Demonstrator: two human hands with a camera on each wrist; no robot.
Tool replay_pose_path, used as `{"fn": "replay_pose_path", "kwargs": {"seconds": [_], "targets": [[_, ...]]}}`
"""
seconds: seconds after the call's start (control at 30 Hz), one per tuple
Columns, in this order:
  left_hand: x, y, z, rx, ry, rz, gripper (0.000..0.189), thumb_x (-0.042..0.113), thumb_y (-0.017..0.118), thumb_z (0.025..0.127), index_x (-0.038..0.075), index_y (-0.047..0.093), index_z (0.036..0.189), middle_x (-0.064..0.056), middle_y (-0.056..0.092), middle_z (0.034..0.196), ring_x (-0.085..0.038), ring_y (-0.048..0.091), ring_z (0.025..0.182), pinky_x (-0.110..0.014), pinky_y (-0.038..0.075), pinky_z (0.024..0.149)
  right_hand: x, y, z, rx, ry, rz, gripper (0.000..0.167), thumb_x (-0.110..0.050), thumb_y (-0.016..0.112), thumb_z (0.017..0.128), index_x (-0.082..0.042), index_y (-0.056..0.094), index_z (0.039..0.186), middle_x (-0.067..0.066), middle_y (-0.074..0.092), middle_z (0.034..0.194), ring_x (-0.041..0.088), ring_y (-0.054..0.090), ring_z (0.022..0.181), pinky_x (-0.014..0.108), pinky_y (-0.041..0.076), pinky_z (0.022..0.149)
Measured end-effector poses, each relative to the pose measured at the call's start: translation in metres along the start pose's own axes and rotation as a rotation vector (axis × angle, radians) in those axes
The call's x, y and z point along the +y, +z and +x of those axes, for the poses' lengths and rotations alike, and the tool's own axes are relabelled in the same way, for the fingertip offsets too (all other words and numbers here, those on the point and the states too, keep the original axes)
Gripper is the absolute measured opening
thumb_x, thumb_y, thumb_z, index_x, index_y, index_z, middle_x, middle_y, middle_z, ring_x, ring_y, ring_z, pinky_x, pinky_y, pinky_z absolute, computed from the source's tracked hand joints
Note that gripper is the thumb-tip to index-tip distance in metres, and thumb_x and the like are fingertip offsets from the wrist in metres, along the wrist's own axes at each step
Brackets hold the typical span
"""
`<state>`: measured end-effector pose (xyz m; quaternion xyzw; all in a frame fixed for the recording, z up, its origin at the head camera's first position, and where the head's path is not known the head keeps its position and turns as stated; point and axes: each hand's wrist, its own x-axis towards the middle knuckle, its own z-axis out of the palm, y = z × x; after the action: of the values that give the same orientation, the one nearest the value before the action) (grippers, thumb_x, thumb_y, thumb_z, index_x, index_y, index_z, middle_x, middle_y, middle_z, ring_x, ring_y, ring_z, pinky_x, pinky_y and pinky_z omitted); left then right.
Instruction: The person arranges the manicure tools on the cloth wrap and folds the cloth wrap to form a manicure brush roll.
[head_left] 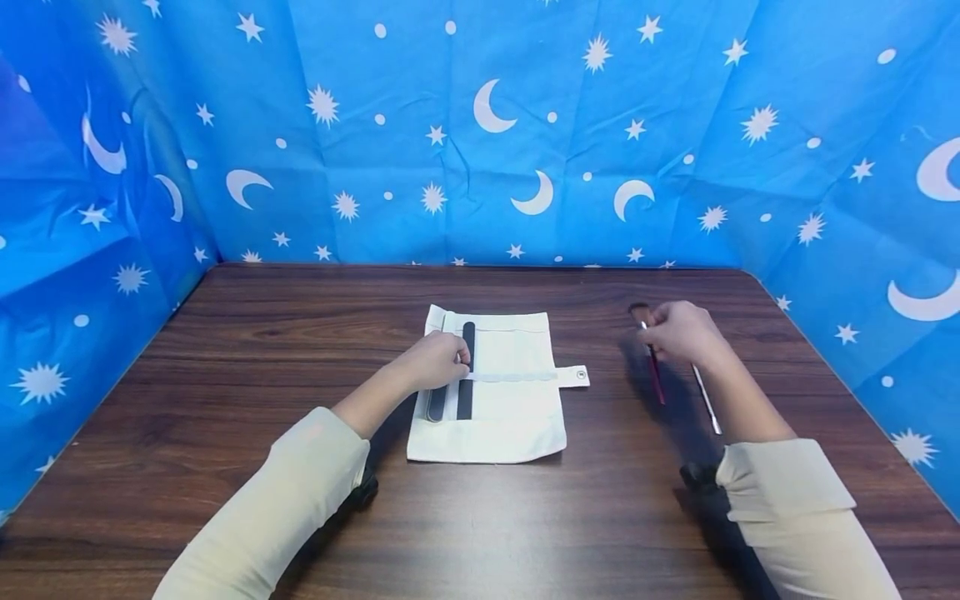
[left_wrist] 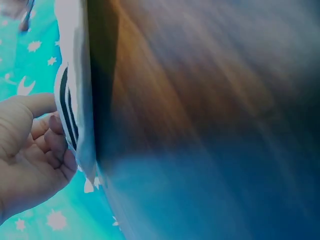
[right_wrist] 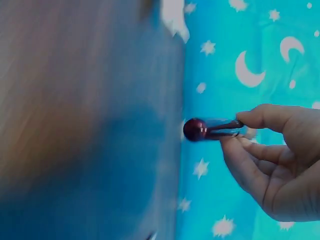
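Note:
A white fabric pouch [head_left: 517, 437] lies unfolded on the table, with an elastic band [head_left: 517, 377] across its middle. Tucked under the band at its left side are a black strip like a nail file [head_left: 465, 400] and a dark flat piece [head_left: 436, 405]. My left hand [head_left: 437, 360] is over these, thumb and fingertips pinching the elastic band; the exact contact is partly hidden. To the right of the pouch, my right hand [head_left: 681, 332] holds a brush [right_wrist: 197, 129] with brown bristles and a red handle between thumb and fingers, its handle pointing down.
Below my right hand lies a second slender tool [head_left: 707, 400] with a pale, shiny end. A snap tab [head_left: 573, 376] sticks out from the pouch's right side. Blue cloth [head_left: 480, 167] with moons and stars hangs behind and beside the wooden table [head_left: 300, 308].

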<state>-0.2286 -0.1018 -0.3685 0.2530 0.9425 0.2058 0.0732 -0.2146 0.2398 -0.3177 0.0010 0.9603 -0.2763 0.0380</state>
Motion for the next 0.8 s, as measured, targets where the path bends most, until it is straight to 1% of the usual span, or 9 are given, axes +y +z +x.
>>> {"fn": "replay_pose_path", "kwargs": {"seconds": [0.07, 0.13, 0.23, 0.33, 0.43, 0.57, 0.67, 0.8], "targets": [[0.005, 0.001, 0.003, 0.004, -0.001, 0.025, 0.007, 0.01, 0.061, 0.087, 0.005, 0.066, 0.088, 0.001, 0.057, 0.07, -0.011, 0.049, 0.056, -0.024, 0.039, 0.054, -0.017, 0.001, 0.006, 0.038, -0.028, 0.051, 0.022, -0.015, 0.062, 0.082, 0.005, 0.056, 0.091, 0.005, 0.062, 0.065, 0.013, 0.062, 0.056, 0.027, 0.05, 0.057], [0.01, 0.003, 0.006, 0.002, 0.003, 0.048, 0.006, 0.01, 0.061, 0.087, 0.006, 0.066, 0.085, 0.002, 0.057, 0.069, -0.01, 0.049, 0.057, -0.024, 0.04, 0.056, -0.033, 0.004, 0.012, 0.063, -0.045, 0.117, 0.026, -0.014, 0.061, 0.083, 0.007, 0.056, 0.098, 0.011, 0.064, 0.074, 0.014, 0.064, 0.059, 0.027, 0.051, 0.059], [0.018, 0.006, 0.01, -0.02, 0.015, 0.047, 0.006, 0.011, 0.062, 0.087, 0.006, 0.066, 0.086, 0.0, 0.059, 0.071, -0.011, 0.052, 0.06, -0.026, 0.043, 0.06, -0.057, 0.013, 0.022, 0.067, -0.06, 0.202, 0.03, -0.014, 0.06, 0.086, 0.007, 0.055, 0.106, 0.018, 0.063, 0.089, 0.017, 0.066, 0.067, 0.028, 0.052, 0.063], [0.024, 0.008, 0.014, -0.049, 0.02, 0.04, 0.007, 0.012, 0.063, 0.086, 0.007, 0.067, 0.089, 0.001, 0.062, 0.077, -0.011, 0.054, 0.066, -0.028, 0.045, 0.067, -0.078, 0.025, 0.034, 0.051, -0.06, 0.297, 0.029, -0.014, 0.06, 0.088, 0.005, 0.054, 0.108, 0.02, 0.061, 0.098, 0.021, 0.066, 0.075, 0.03, 0.052, 0.067], [0.025, 0.009, 0.018, -0.062, 0.016, 0.031, 0.006, 0.012, 0.064, 0.086, 0.007, 0.067, 0.085, 0.001, 0.062, 0.077, -0.012, 0.054, 0.069, -0.029, 0.045, 0.071, -0.093, 0.041, 0.048, 0.025, -0.048, 0.429, 0.027, -0.014, 0.061, 0.088, 0.004, 0.052, 0.107, 0.018, 0.058, 0.1, 0.023, 0.064, 0.079, 0.031, 0.052, 0.07], [0.024, 0.01, 0.021, -0.062, 0.005, -0.002, 0.008, 0.009, 0.063, 0.085, 0.008, 0.066, 0.078, 0.002, 0.06, 0.07, -0.012, 0.052, 0.066, -0.028, 0.043, 0.069, -0.105, 0.062, 0.062, -0.001, -0.019, 0.575, 0.023, -0.012, 0.062, 0.087, 0.003, 0.05, 0.101, 0.015, 0.055, 0.095, 0.022, 0.062, 0.077, 0.03, 0.052, 0.071], [0.023, 0.011, 0.024, -0.069, 0.009, -0.025, 0.01, 0.008, 0.061, 0.086, 0.007, 0.065, 0.078, 0.003, 0.057, 0.067, -0.011, 0.049, 0.061, -0.025, 0.041, 0.064, -0.109, 0.075, 0.068, -0.01, 0.005, 0.635, 0.02, -0.01, 0.061, 0.087, 0.002, 0.049, 0.098, 0.013, 0.053, 0.091, 0.02, 0.06, 0.076, 0.03, 0.052, 0.071], [0.021, 0.011, 0.028, -0.07, 0.024, -0.034, 0.013, 0.006, 0.057, 0.088, 0.007, 0.064, 0.076, 0.003, 0.052, 0.061, -0.009, 0.044, 0.055, -0.022, 0.036, 0.056, -0.113, 0.086, 0.073, -0.023, 0.025, 0.675, 0.019, -0.008, 0.06, 0.087, 0.002, 0.048, 0.097, 0.012, 0.052, 0.089, 0.018, 0.059, 0.075, 0.03, 0.052, 0.072]]}}
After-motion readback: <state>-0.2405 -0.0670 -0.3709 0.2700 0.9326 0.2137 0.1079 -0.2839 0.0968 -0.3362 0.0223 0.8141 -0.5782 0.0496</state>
